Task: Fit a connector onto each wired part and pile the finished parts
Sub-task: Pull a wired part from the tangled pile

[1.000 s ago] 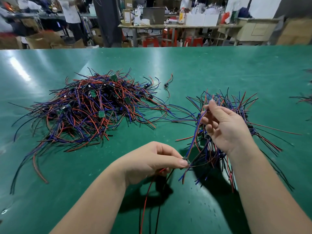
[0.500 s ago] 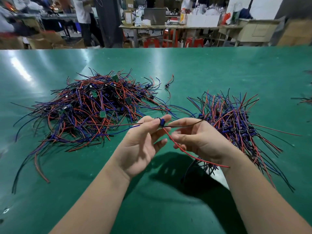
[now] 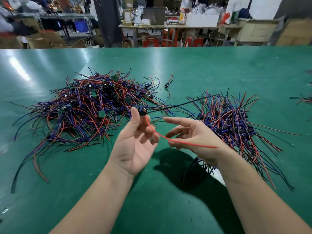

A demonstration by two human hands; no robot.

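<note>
Green tabletop (image 3: pixel 219 68) | left grip (image 3: pixel 133 144) pinches blue connector (image 3: pixel 141 110) aloft, just right of big wire pile (image 3: pixel 87 108) | right grip (image 3: pixel 194 137) has let go, fingers slack, red wire (image 3: pixel 185 143) trailing across | fit looks done; piling next.

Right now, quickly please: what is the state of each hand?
Left hand: pinches a small wired part at its fingertips.
Right hand: open, fingers relaxed; the red wire passes over it, seemingly not gripped.

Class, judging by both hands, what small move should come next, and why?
Probably the left hand should carry the wired part to the left pile and release it: only that hand pinches it, the right hand is open, and similar parts lie heaped there.
</note>
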